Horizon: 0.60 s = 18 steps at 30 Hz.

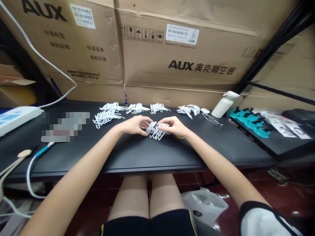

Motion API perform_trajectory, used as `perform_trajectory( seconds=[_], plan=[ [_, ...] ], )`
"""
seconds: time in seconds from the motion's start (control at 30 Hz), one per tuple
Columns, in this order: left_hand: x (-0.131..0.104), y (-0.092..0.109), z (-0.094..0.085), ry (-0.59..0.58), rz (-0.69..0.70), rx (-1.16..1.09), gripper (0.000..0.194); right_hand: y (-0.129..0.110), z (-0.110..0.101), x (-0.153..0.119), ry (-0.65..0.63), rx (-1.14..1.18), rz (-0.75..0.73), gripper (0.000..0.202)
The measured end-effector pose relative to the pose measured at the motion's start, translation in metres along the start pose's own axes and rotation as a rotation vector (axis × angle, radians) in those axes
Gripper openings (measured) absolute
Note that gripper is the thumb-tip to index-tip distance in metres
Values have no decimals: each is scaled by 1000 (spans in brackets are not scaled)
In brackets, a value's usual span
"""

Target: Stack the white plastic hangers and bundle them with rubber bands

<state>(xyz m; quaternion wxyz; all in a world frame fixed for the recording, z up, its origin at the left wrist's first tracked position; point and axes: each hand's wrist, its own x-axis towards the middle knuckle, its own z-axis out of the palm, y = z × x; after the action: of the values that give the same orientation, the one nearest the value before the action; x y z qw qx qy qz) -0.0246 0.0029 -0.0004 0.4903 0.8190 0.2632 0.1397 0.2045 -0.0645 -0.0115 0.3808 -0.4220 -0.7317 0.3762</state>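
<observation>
White hooked pieces, a small bundle of them [157,131], sat between my hands at the middle of the black table [137,154]. My right thumb and fingertips pinched its right side; my right hand [173,126] was arched over it. My left hand [136,125] curved around the left end, fingers bent, thumb at the bundle. Loose yellow bands [180,137] lay just beside, under my right hand. More white hooked clusters [137,108] lay behind.
</observation>
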Motion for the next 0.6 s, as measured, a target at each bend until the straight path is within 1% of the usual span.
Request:
perform_trajectory(
  seconds=[0.1, 0.2, 0.3, 0.43, 0.53, 0.6],
  plan=[
    [0, 1, 1, -14, 2, -3, 59, 0, 2, 0, 7, 14, -12, 42],
    [-1, 2, 2, -33, 36, -4, 55, 0, 5, 0, 37, -6, -19, 40],
    [0, 1, 3, -12, 62, 12, 54, 0, 5, 0, 51, -3, -33, 39],
    [2, 0, 5, 2, 87, 45, 52, 1, 5, 0, 39, 25, -34, 40],
    [1, 1, 4, -11, 62, 47, 53, 2, 6, 1, 57, 16, -37, 39],
    [-1, 2, 3, -42, 33, 34, 55, 2, 7, 0, 69, 5, -47, 38]
  ],
)
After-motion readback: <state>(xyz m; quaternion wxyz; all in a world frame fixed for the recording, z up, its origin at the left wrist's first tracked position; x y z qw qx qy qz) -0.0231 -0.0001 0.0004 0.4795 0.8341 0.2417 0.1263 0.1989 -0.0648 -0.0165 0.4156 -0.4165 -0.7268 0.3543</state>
